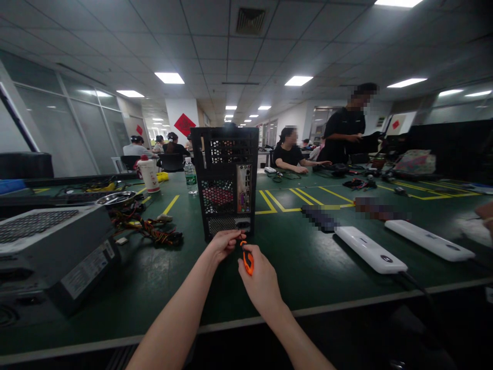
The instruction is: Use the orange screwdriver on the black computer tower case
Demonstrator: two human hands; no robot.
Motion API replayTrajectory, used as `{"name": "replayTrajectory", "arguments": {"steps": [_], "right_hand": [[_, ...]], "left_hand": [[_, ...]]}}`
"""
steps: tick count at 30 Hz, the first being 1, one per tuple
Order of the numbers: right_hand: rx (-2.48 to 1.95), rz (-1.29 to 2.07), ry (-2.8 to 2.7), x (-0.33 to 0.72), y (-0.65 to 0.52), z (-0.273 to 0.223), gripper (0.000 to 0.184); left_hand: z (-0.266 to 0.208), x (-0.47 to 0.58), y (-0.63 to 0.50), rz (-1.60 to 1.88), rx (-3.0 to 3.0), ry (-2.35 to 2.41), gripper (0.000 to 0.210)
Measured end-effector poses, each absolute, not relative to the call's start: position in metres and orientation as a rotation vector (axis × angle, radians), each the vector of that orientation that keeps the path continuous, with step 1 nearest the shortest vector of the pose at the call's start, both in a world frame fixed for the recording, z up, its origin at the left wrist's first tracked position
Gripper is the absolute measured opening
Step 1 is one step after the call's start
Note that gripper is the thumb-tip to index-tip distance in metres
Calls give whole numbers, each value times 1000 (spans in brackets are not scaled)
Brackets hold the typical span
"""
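A black computer case (227,172) stands upright on the green table, its back panel of vents and ports facing me. My right hand (262,277) is closed around an orange and black screwdriver (248,261), whose front end points up toward the bottom of the case. Just left of that tip, my left hand (223,245) is pinched shut by the case's lower edge. Whatever its fingertips hold, perhaps a small part, is too small to make out. The power supply section with its socket (242,225) sits right above both hands.
On the left are a grey power supply (73,257), bundled cables (154,231) and a metal dish (115,198). Behind stand a water bottle (190,177) and a white tumbler (148,174). Two white devices (370,249) lie right. People (292,151) work beyond.
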State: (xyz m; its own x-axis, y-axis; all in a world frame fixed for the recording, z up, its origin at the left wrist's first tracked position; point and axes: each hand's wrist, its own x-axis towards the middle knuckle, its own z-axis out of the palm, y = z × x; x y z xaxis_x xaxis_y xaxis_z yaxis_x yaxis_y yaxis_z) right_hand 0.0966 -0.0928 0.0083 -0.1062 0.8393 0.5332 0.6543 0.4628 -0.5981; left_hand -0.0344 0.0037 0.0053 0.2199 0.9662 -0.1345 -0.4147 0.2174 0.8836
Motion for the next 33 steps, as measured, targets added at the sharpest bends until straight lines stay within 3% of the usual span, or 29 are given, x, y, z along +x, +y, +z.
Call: {"name": "replayTrajectory", "arguments": {"steps": [6, 9, 11, 17, 21, 27, 33], "right_hand": [[-1276, 93, -1869, 97, -92, 9, 33], [-1276, 69, -1887, 96, -92, 10, 28], [-1271, 94, -1884, 95, -93, 11, 21], [-1322, 274, -1846, 94, -94, 12, 31], [-1287, 202, -1862, 96, -94, 11, 24], [-1260, 89, -1864, 96, -92, 10, 28], [-1172, 177, -1845, 95, -92, 11, 33]], "left_hand": [[3, -34, 4, 1121, 910, 889, 24], [4, -33, 2, 1106, 951, 968, 30], [5, -33, 2, 1106, 962, 974, 28], [6, -34, 4, 1120, 923, 906, 18], [6, -33, 4, 1122, 927, 902, 17], [7, -31, 1, 1133, 943, 896, 20], [6, -32, 2, 1151, 903, 867, 15]]}}
